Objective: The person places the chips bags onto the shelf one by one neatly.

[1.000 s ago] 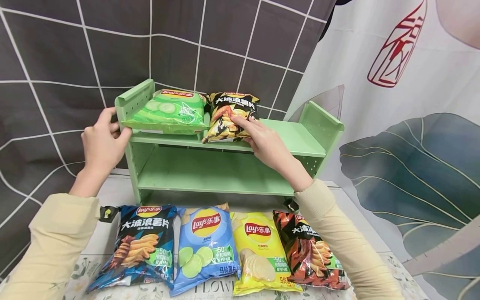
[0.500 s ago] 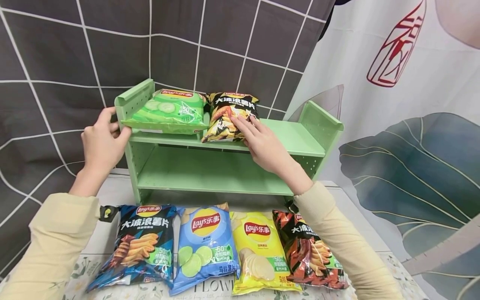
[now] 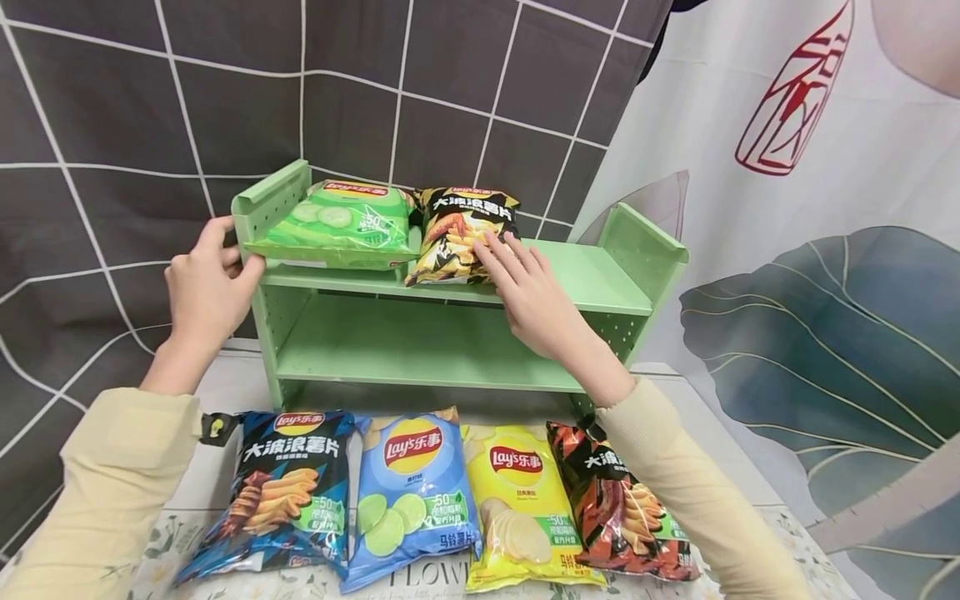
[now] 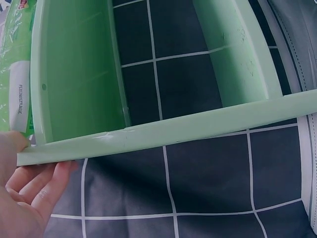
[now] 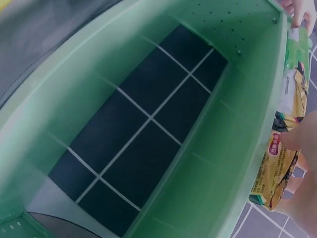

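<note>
My left hand (image 3: 210, 287) grips the left side panel of the green two-tier shelf rack (image 3: 450, 346). In the left wrist view its thumb (image 4: 17, 141) and fingers lie on opposite sides of the panel edge. On the top tier, a green bag of cucumber chips (image 3: 341, 221) lies beside that panel. Right of it, a black-and-yellow bag of chips (image 3: 450, 237) leans back, its lower end at the shelf's front edge. My right hand (image 3: 536, 296) rests straight fingers on this bag's lower right part. The right wrist view shows the thumb near the bag's bottom edge.
In front of the rack lie a dark blue chip bag (image 3: 288, 492), a light blue one (image 3: 412, 492), a yellow one (image 3: 521, 508) and a black-and-red one (image 3: 630, 508), partly under my right sleeve. A dark gridded curtain (image 3: 450, 50) hangs behind.
My right hand has slid slightly right and down across the black-and-yellow bag, its fingers now straighter and more spread. The bag and my left hand stay put.
</note>
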### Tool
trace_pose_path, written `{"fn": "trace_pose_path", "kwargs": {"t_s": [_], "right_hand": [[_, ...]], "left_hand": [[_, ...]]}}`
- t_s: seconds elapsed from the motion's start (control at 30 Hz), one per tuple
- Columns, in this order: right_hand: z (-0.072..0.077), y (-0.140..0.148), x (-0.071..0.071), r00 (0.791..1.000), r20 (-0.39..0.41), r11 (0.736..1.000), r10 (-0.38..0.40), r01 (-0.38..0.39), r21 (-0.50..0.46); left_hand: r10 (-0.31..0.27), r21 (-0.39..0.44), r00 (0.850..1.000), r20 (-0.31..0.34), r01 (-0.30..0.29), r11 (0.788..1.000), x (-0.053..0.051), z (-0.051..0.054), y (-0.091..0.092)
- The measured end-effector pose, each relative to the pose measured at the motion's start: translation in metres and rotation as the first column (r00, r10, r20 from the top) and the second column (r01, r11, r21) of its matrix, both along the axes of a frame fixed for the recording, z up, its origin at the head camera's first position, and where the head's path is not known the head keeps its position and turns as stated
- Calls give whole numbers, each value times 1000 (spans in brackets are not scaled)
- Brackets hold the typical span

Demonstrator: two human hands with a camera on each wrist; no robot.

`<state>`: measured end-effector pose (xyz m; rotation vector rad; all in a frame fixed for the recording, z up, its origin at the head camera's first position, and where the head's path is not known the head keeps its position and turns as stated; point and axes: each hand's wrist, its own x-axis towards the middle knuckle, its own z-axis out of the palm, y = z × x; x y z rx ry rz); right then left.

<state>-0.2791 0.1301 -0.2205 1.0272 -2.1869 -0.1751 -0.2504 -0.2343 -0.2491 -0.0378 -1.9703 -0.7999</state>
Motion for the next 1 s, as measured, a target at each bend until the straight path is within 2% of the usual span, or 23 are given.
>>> {"fn": "trace_pose_path", "kwargs": {"t_s": [0.23, 0.4, 0.53, 0.63, 0.87, 1.0], "right_hand": [[-3, 16, 11, 991, -95, 996, 94, -94, 2], [-13, 29, 26, 980, -139, 990, 143, -142, 21], [-23, 41, 40, 976, -144, 986, 165, -163, 23], [-32, 51, 50, 981, -124, 989, 150, -147, 32], [-54, 76, 77, 995, 5, 995, 97, -97, 18], [-66, 88, 89, 997, 10, 997, 73, -73, 16]], "left_hand": [[3, 1, 1000, -9, -3, 1000, 0, 1, 0], [10, -2, 1000, -7, -10, 1000, 0, 0, 0], [2, -5, 1000, -2, -2, 1000, 0, -1, 0], [2, -6, 1000, -2, -2, 1000, -1, -1, 0], [-7, -12, 1000, 0, 7, 1000, 0, -1, 1], [-5, -2, 1000, -2, 5, 1000, 0, -1, 0]]}}
